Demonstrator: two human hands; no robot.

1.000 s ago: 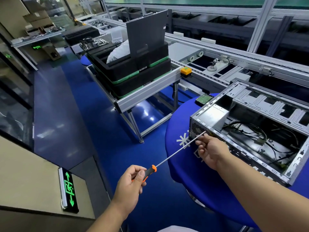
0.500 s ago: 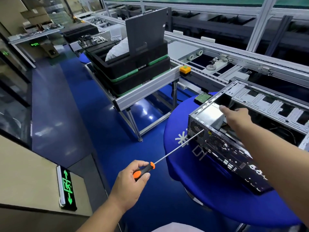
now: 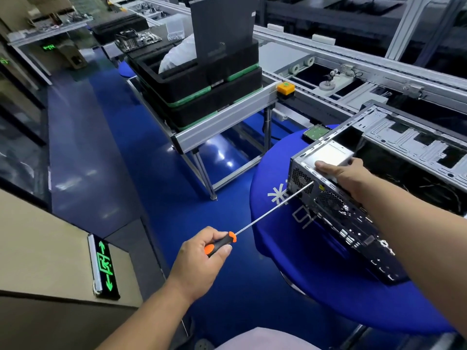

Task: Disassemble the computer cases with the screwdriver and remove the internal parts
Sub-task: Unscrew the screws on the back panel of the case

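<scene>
My left hand point(image 3: 199, 258) is wrapped around the orange-and-black handle of the screwdriver point(image 3: 252, 223), whose long shaft reaches up to the rear panel of the computer case point(image 3: 353, 213), its tip at the grille by the corner. My right hand point(image 3: 341, 173) rests on the top rear edge of the open case, fingers curled over the silver power supply point(image 3: 326, 154), while the case lies on the blue-covered counter point(image 3: 328, 299) with a green hard drive point(image 3: 317, 133) just behind it
</scene>
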